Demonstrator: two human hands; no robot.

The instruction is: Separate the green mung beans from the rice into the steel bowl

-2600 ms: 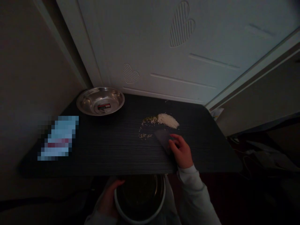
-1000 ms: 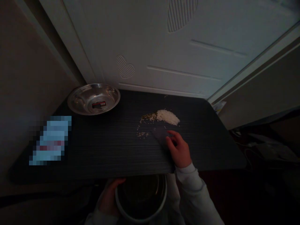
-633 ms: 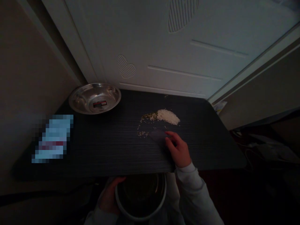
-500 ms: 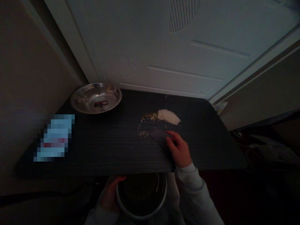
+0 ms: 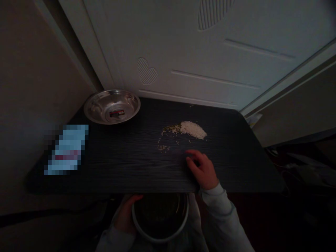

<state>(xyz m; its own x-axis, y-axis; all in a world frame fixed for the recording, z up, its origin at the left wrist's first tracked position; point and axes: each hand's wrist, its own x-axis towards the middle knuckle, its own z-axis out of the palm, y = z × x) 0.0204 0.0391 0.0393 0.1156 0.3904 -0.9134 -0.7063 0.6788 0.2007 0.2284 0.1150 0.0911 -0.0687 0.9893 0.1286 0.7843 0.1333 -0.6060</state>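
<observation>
Nearest the wearer, at lap level, the left hand (image 5: 126, 215) grasps the left side of a round bowl (image 5: 161, 240) with a pale rim, thumb over the edge; the interior is too dark to read. The bowl sits just below the near edge of a dark, wood-grained bench (image 5: 236, 154). Above the bench, the right hand (image 5: 203, 171), in a pale grey sleeve, pinches a thin translucent sheet (image 5: 179, 154) between thumb and fingers; the sheet shows only faintly, and contact with the surface cannot be told. Just beyond the sheet, to its left, lies a small scatter of loose grains (image 5: 163, 148). On the left of the bench, a pale blue object (image 5: 67, 147) is pixelated past identification. Farther back, a mound of white rice (image 5: 193, 129) adjoins small green grains (image 5: 170, 128) at its left end, the two partly mixed. Back left: stainless-steel basin (image 5: 96, 107), upright, label (image 5: 117, 113) inside. Behind everything, a white panel with a ribbed heart relief (image 5: 147, 71).
</observation>
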